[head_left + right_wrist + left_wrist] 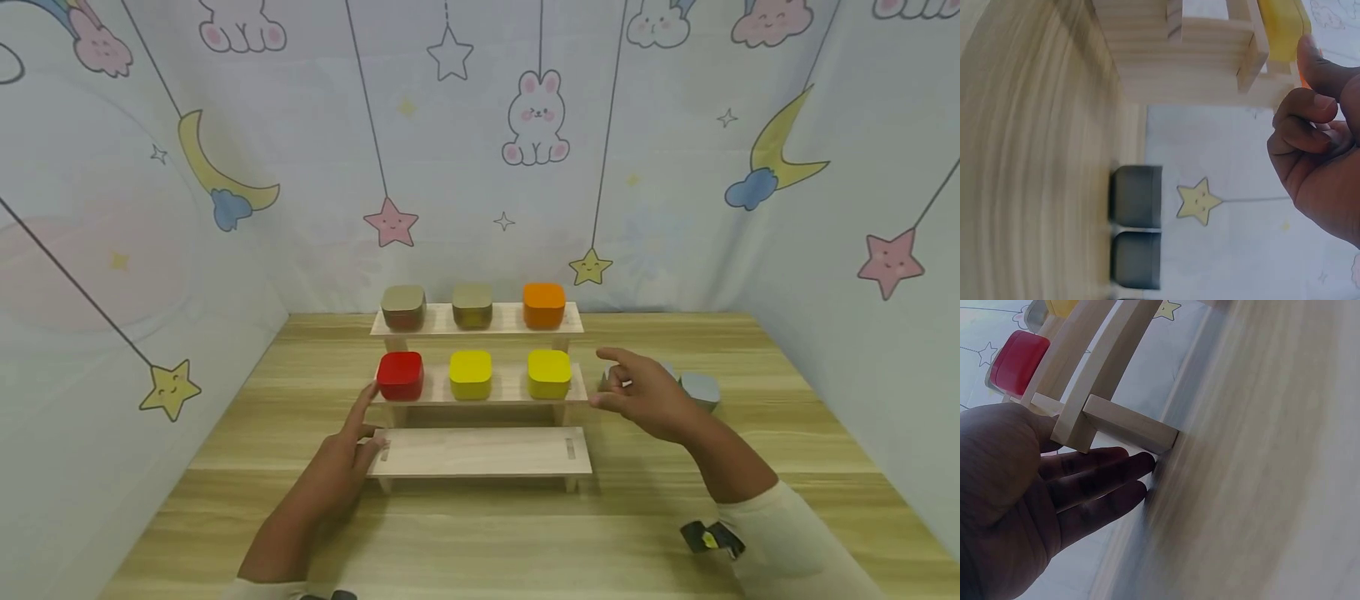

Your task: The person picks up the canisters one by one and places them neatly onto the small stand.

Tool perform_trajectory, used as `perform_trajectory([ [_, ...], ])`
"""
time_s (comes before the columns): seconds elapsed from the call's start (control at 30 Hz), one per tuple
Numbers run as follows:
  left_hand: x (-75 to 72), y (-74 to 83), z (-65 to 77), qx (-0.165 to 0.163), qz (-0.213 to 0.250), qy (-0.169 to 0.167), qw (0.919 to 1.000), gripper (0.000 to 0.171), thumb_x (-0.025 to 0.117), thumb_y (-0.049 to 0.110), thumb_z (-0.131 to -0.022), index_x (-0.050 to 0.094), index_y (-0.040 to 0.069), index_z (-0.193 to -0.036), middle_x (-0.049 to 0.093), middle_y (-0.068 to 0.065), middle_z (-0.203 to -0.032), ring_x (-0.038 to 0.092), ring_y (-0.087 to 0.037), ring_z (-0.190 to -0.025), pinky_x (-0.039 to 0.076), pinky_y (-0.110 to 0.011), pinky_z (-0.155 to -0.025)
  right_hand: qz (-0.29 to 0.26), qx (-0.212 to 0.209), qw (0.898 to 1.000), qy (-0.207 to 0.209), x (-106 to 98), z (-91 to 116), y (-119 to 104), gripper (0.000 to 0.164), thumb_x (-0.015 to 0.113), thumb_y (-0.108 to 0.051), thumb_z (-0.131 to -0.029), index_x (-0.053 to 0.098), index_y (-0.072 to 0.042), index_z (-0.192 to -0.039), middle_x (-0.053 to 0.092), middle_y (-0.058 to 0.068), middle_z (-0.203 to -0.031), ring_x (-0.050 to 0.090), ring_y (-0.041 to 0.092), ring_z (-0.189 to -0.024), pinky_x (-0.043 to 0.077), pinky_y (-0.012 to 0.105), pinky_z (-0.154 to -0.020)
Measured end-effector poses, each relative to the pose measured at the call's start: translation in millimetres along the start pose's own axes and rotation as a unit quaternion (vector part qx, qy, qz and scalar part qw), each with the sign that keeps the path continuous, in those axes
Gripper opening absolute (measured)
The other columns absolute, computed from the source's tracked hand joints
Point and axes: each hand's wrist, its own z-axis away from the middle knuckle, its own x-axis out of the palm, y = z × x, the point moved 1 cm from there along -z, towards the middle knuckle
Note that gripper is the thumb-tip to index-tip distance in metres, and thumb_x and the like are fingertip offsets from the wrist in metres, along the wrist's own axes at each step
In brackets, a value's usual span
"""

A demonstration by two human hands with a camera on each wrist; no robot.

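Observation:
A stepped wooden rack [480, 452] has three tiers; its lowest one is bare. On the middle tier sit a red rounded box [400, 377] and two yellow rounded boxes [470, 375] [549, 374]. My left hand [339, 467] is at the rack's left end, thumb at the lowest tier, index finger reaching toward the red box. Its other fingers [1100, 475] extend beside a rack leg in the left wrist view. My right hand [651, 396] hovers just right of the middle tier, holding nothing; index finger and thumb stand apart, the other fingers curl inward.
Along the top tier stand two boxes with khaki tops [403, 306] [472, 305] and an orange box [543, 305]. Grey boxes [701, 389] lie on the wood-grain table behind my right hand. A patterned cloth [480, 167] walls in the back and sides.

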Motion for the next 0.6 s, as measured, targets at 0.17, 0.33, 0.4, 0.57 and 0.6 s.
perform_trajectory([
  [0.17, 0.3, -0.3, -1.6, -0.005, 0.0, 0.0, 1.0, 0.09, 0.06, 0.017, -0.113, -0.001, 0.036, -0.176, 0.068, -0.025, -0.148, 0.067, -0.047, -0.135, 0.049, -0.069, -0.116, 0.014, 0.013, 1.0, 0.023, -7.6, 8.4, 20.1, 0.076, 0.075, -0.019, -0.105, 0.035, 0.004, -0.166, 0.052, 0.0, -0.081, 0.042, 0.009, -0.061, 0.049, 0.031, -0.075],
  [0.33, 0.3, 0.0, -1.3, -0.005, -0.001, -0.001, 1.0, 0.09, 0.06, 0.016, -0.112, 0.0, 0.036, -0.176, 0.069, -0.025, -0.147, 0.068, -0.047, -0.134, 0.049, -0.069, -0.116, 0.003, 0.026, 0.999, 0.042, -14.0, 14.8, 39.8, 0.073, 0.072, -0.018, -0.107, 0.034, 0.004, -0.166, 0.054, 0.001, -0.081, 0.044, 0.01, -0.061, 0.048, 0.03, -0.067],
  [0.4, 0.4, -0.2, -1.2, -0.001, -0.003, 0.001, 1.0, 0.09, 0.06, 0.016, -0.112, 0.0, 0.035, -0.176, 0.069, -0.025, -0.146, 0.068, -0.047, -0.133, 0.05, -0.07, -0.116, -0.007, 0.031, 0.998, 0.046, -16.9, 17.5, 46.3, 0.074, 0.071, -0.018, -0.107, 0.032, 0.002, -0.167, 0.054, 0.001, -0.081, 0.044, 0.011, -0.061, 0.047, 0.031, -0.066],
  [0.57, 0.6, -1.2, -1.0, 0.007, -0.004, 0.007, 0.9999, 0.089, 0.06, 0.016, -0.112, 0.001, 0.036, -0.176, 0.07, -0.025, -0.145, 0.069, -0.047, -0.133, 0.049, -0.07, -0.116, -0.025, 0.036, 0.997, 0.062, -25.6, 24.9, 60.5, 0.077, 0.069, -0.022, -0.109, 0.027, 0.001, -0.169, 0.053, 0.0, -0.08, 0.044, 0.011, -0.06, 0.048, 0.032, -0.065],
  [0.6, 0.5, -1.1, -0.7, 0.008, -0.004, 0.007, 0.9999, 0.09, 0.06, 0.016, -0.112, 0.001, 0.036, -0.176, 0.07, -0.025, -0.145, 0.068, -0.047, -0.133, 0.049, -0.07, -0.116, -0.032, 0.042, 0.997, 0.065, -27.3, 26.2, 63.6, 0.076, 0.068, -0.025, -0.11, 0.027, 0.0, -0.17, 0.052, -0.001, -0.079, 0.042, 0.011, -0.059, 0.047, 0.032, -0.063],
])
